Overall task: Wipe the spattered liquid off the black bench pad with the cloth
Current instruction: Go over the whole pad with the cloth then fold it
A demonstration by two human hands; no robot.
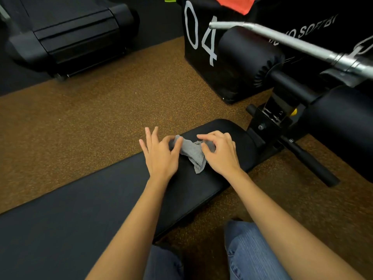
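A small grey cloth (192,153) lies crumpled on the far end of the black bench pad (96,203). My left hand (160,154) pinches the cloth's left corner between thumb and forefinger, the other fingers spread out over the pad's edge. My right hand (221,151) pinches the cloth's right side with curled fingers. The cloth is bunched between the two hands, one corner hanging toward me. No spattered liquid shows clearly on the dark pad.
Black roller pads (248,53) and the bench's metal frame (272,122) stand at the right, with a steel bar (292,40) above them. A black box marked 04 (201,41) and a treadmill (66,37) sit farther back. Brown speckled flooring (90,118) surrounds the bench. My jeans-clad knees (248,253) are below.
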